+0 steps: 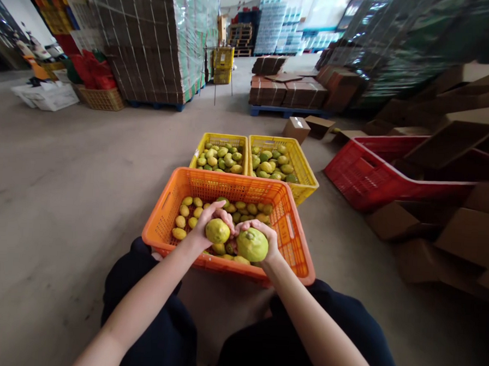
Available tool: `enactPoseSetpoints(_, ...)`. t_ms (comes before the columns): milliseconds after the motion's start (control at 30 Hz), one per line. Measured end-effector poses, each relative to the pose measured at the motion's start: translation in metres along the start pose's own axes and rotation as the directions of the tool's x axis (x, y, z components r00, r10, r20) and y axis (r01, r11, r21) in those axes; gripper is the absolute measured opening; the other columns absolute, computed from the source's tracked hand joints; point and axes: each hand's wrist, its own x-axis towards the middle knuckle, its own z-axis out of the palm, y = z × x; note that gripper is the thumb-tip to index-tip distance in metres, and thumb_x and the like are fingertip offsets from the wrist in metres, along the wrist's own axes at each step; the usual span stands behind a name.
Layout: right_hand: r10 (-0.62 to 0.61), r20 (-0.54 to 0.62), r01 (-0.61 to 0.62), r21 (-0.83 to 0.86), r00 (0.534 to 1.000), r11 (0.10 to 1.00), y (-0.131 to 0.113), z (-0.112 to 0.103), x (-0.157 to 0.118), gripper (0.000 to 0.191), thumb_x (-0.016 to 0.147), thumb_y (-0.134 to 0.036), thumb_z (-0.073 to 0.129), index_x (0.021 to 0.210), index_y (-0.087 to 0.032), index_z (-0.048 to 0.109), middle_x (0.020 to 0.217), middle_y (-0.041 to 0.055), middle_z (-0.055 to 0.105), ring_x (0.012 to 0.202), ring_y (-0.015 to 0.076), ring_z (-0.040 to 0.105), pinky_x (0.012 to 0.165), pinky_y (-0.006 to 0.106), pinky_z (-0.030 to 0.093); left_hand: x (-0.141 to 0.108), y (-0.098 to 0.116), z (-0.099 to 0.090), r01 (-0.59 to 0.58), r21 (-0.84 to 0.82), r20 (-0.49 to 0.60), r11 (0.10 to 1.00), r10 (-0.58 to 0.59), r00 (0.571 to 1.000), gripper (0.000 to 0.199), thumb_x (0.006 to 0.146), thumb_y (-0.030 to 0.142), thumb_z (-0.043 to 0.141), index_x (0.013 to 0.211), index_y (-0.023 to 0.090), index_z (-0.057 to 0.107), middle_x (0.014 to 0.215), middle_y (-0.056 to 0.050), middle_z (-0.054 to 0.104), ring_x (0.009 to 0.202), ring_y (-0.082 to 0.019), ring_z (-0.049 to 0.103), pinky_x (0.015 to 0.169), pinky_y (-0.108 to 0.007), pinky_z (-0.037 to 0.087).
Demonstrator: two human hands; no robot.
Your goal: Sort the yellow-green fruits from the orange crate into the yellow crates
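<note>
Over the orange crate (296,243) my two hands are held close together, each closed round a fruit. In my left hand (203,224) is a yellow-green lemon (218,232). My right hand (269,236) grips a larger, greener lemon (252,245), its stem end turned up toward me. More lemons lie on the crate's floor below: yellow ones (184,210) at the left, and greener ones (251,209) at the back and right. My hands and forearms hide part of the crate's contents.
Two yellow crates (306,178) of greenish lemons stand right behind the orange one. To the right sits a red crate (351,175) among cardboard boxes (467,238). Wrapped pallet stacks (141,41) and a blue pallet of flattened cartons (288,92) are farther back.
</note>
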Motion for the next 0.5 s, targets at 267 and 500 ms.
enactPoseSetpoints(267, 0.066, -0.087, -0.041, 0.253, 0.994, 0.967, 0.005, -0.004, 0.007, 0.024, 0.076, -0.033, 0.061, 0.082, -0.012, 0.072, 0.074, 0.0092, 0.075, 0.066, 0.0232, 0.071, 0.056, 0.033, 0.06, 0.006, -0.009, -0.005, -0.117, -0.456, -0.339, 0.882, -0.051, 0.939, 0.033, 0.085, 0.025, 0.045, 0.059, 0.013, 0.063, 0.059, -0.006, 0.064, 0.053, -0.015, 0.062, 0.053, -0.025, 0.051)
enactPoseSetpoints(500, 0.106, -0.277, 0.045, 0.487, 0.955, 0.872, 0.011, -0.001, 0.02, 0.031, 0.088, -0.028, 0.048, 0.109, -0.011, 0.063, 0.09, 0.0152, 0.075, 0.091, 0.0288, 0.072, 0.078, 0.048, 0.061, 0.015, -0.009, -0.008, -0.319, -0.581, -0.455, 0.749, 0.025, 0.89, 0.028, 0.088, 0.023, 0.042, 0.102, 0.009, 0.063, 0.092, -0.015, 0.069, 0.089, -0.021, 0.07, 0.074, -0.029, 0.059)
